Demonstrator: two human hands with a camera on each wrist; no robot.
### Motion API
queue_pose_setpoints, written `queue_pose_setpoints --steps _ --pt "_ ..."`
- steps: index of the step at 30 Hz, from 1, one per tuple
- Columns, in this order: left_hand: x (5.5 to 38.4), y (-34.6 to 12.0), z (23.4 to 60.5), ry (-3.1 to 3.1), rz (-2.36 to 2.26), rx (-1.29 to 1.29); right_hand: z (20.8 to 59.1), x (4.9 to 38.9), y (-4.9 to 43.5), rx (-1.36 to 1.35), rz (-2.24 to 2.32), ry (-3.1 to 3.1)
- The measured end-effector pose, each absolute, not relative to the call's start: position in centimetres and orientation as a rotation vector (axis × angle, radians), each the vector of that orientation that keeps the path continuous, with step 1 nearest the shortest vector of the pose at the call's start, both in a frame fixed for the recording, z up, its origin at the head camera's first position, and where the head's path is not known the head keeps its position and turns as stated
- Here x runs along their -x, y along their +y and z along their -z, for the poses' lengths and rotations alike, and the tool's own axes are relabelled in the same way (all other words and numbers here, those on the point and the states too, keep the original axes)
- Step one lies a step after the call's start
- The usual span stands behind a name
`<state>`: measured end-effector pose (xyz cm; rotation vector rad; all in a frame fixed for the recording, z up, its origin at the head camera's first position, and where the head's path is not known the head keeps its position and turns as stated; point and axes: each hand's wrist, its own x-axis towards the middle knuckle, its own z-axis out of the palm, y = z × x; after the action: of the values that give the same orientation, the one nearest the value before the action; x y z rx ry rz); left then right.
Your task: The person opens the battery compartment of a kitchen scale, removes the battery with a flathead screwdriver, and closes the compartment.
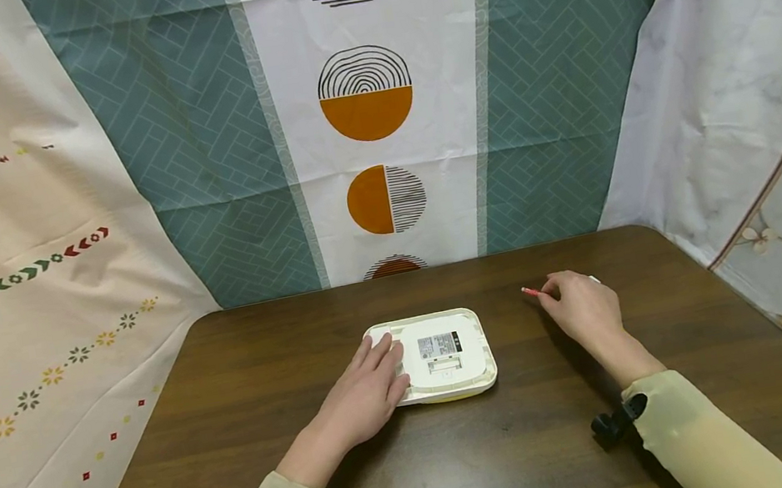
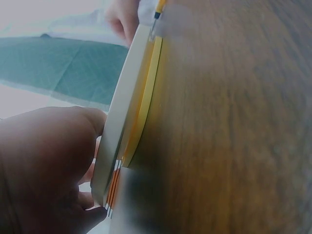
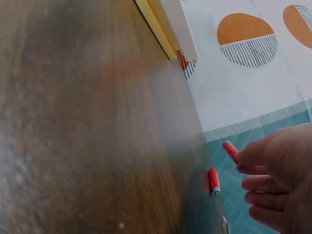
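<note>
A flat white device [image 1: 484, 357] with rounded corners lies with its label side up, a small rectangular recess [image 1: 445, 365] below the printed label. Its lower side shows as a yellow layer [image 2: 146, 97] close to the tabletop. My left hand [image 1: 365, 387] rests on the device's left part, fingers spread. Over the table to the right, my right hand [image 1: 586, 307] pinches a small red battery [image 3: 231, 152] between thumb and index finger. In the right wrist view, a second red battery [image 3: 214, 181] lies on the table by that hand, whose other fingers are loosely bent.
A brown wooden table [image 1: 241, 460] bears everything. Patterned cloth [image 1: 201, 137] hangs behind its far edge, with more cloth at both sides. A thin tool with a yellow handle [image 2: 160, 6] and metal shaft shows beyond the device in the left wrist view.
</note>
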<state>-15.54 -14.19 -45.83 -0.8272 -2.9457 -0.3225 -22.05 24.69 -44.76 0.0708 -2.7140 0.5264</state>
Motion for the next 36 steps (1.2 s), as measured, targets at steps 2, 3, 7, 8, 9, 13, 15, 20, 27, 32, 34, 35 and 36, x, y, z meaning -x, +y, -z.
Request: queue_pose_setpoints --steps 2,3,7,8,9,13,15,20,27,32,34,35,36 --pt "15.53 -14.2 45.87 -2.943 0.324 0.826 44.79 22.12 24.77 -0.069 -0.521 -2.724" --pt "15.53 -14.21 45.88 -2.942 0.324 0.826 44.81 22.15 24.82 -0.069 -0.516 -2.731" --pt "15.52 -14.22 45.93 -2.941 0.328 0.826 44.85 22.14 24.9 -0.062 -0.507 -2.772" --pt "15.53 -14.21 45.92 -2.943 0.326 0.824 44.86 22.12 24.9 -0.063 -0.506 -2.781" --pt "15.54 -14.2 45.92 -2.945 0.324 0.823 44.87 22.12 24.91 -0.062 -0.505 -2.792" --pt "15.49 -14.17 45.85 -2.954 0.328 0.814 44.93 22.16 25.02 -0.054 -0.511 -2.837" --pt "15.45 -14.17 45.82 -2.955 0.329 0.814 44.96 22.14 25.1 -0.053 -0.508 -2.856" --pt "15.48 -14.16 45.81 -2.954 0.325 0.819 45.13 22.04 25.23 -0.055 -0.496 -2.885" --pt "15.43 -14.15 45.66 -2.945 0.33 0.829 45.36 22.11 25.2 -0.061 -0.47 -2.92" --pt "15.4 -14.15 45.68 -2.946 0.332 0.827 45.44 22.13 25.32 -0.067 -0.464 -2.926" --pt "15.4 -14.14 45.66 -2.945 0.333 0.828 45.48 22.12 25.34 -0.067 -0.461 -2.924" --pt "15.4 -14.14 45.65 -2.944 0.334 0.827 45.47 22.11 25.33 -0.069 -0.459 -2.923" --pt "15.4 -14.14 45.64 -2.944 0.333 0.826 45.47 22.1 25.31 -0.069 -0.458 -2.923"
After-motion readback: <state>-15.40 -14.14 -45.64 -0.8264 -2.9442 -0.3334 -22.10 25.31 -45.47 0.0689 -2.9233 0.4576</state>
